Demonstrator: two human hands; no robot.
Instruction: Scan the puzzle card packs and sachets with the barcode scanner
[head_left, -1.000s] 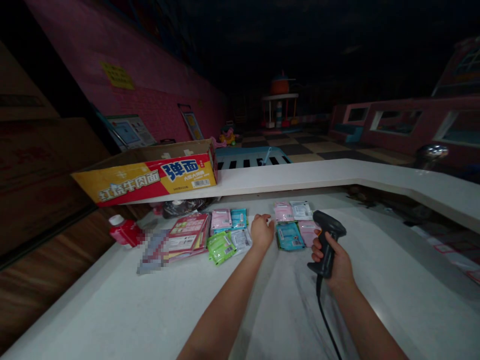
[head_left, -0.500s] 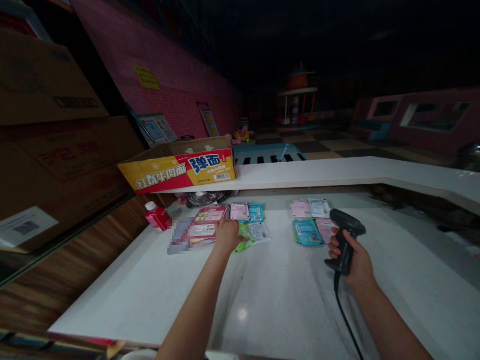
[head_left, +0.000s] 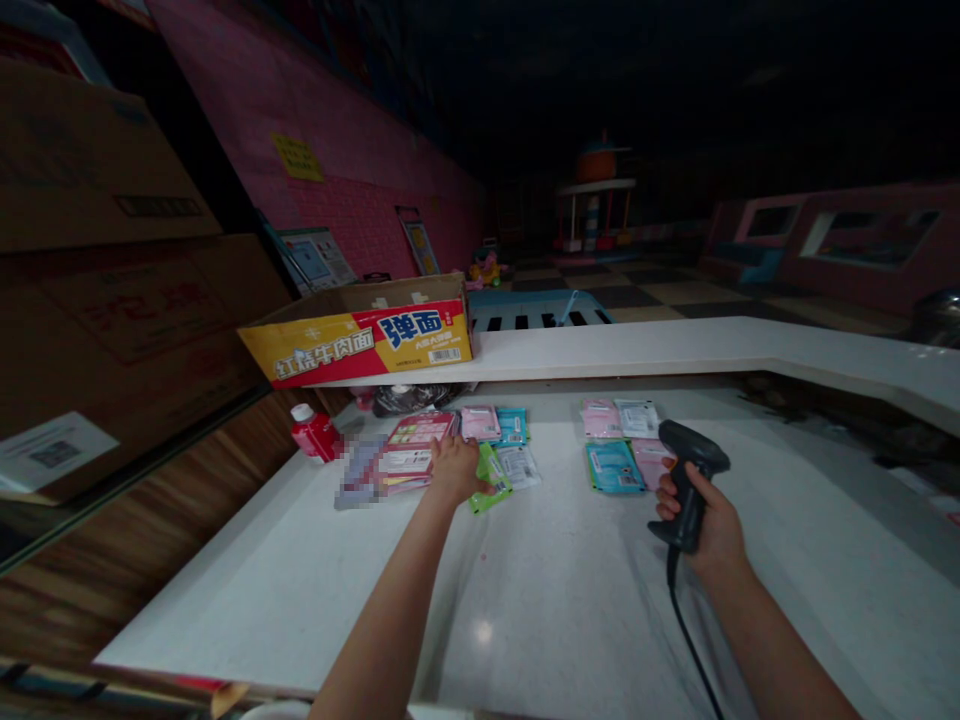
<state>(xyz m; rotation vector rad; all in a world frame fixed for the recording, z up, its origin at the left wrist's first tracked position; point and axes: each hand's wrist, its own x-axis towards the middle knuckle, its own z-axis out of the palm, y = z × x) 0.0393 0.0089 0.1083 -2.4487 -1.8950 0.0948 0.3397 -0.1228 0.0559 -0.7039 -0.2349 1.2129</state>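
A: What's closest to us?
B: The cord (head_left: 673, 575). It goes up to a black scanner (head_left: 688, 500), and the right hand (head_left: 716, 535) is wrapped around its handle.
A: And the left hand (head_left: 454, 470)?
B: A bit farther off. It's palm down, with its thumb over the green packet (head_left: 495, 470) and its fingers by the edge of the red books (head_left: 420, 438). I can't tell if it's pinching anything.
A: Which step is that?
B: I think it's getting hold of the green packet, with the scanner ready off to the side.
A: What does the next move need?
B: A good pinch on that packet, I guess, without dragging the silver packet (head_left: 519, 466) next to it.
A: What's behind?
B: A pink packet (head_left: 480, 422) beside a blue packet (head_left: 514, 426). Farthest is a white ledge (head_left: 637, 350) with a yellow and red box (head_left: 360, 345) on it.
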